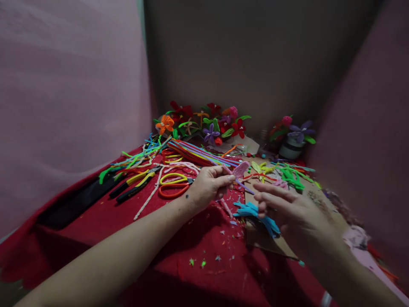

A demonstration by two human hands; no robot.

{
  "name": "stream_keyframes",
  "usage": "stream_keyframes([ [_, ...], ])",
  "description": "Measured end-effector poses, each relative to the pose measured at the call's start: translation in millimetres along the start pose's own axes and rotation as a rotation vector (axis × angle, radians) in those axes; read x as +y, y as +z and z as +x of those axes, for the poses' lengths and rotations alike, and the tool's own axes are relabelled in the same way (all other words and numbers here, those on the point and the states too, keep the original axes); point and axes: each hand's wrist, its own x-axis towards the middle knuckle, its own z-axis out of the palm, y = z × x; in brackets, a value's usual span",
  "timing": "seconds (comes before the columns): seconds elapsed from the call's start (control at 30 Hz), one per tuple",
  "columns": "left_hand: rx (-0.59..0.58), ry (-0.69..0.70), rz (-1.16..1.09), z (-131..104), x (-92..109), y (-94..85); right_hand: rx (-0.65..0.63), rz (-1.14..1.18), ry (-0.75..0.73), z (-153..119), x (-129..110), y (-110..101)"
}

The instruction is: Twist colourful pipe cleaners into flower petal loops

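Observation:
My left hand (214,183) is closed in a pinch, thumb against forefinger. Held in it is a pipe cleaner piece with a looped pink petal (240,169) standing up and a thin purple stem (245,186) slanting down to the right. My right hand (287,209) is just right of the stem's free end, its fingers loosely stretched and apart; whether a fingertip touches the stem I cannot tell. Beneath the right fingers lies a bundle of blue pipe cleaner pieces (251,209), partly covered by the hand, on a cardboard sheet (271,244).
Scissors (174,185) and pliers (137,186) lie left on the red cloth (128,238), beside a dark flat object (75,202). Long pipe cleaners (198,153) are bundled behind my hands. Pipe cleaner flowers (211,133) and a flower pot (291,147) stand at the back.

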Motion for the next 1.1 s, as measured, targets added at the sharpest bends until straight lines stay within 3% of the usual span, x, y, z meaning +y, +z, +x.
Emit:
stream_keyframes([
  [0.2, -0.089, -0.071, -0.015, -5.8, 2.5, 4.7, -0.091, -0.018, 0.085, 29.0, 6.9, 30.6],
  [0.47, -0.157, -0.09, 0.048, -4.4, 4.7, 3.7, 0.003, -0.003, 0.014, 31.0, 17.3, 32.0],
  [0.63, -0.14, -0.132, 0.033, -2.7, 0.4, 2.9, 0.018, -0.035, 0.028, 32.4, 20.7, 31.1],
  [0.93, -0.076, -0.031, 0.078, -1.1, -1.8, 3.6, -0.084, -0.086, 0.118, 44.3, 19.8, 25.1],
  [1.03, -0.002, 0.003, 0.259, -1.1, -4.8, 6.0, -0.094, -0.034, 0.121, 45.7, 26.8, 25.5],
  [1.1, 0.068, 0.178, 0.507, -2.8, -8.4, 6.3, -0.09, 0.056, 0.148, 45.7, 32.3, 27.0],
])
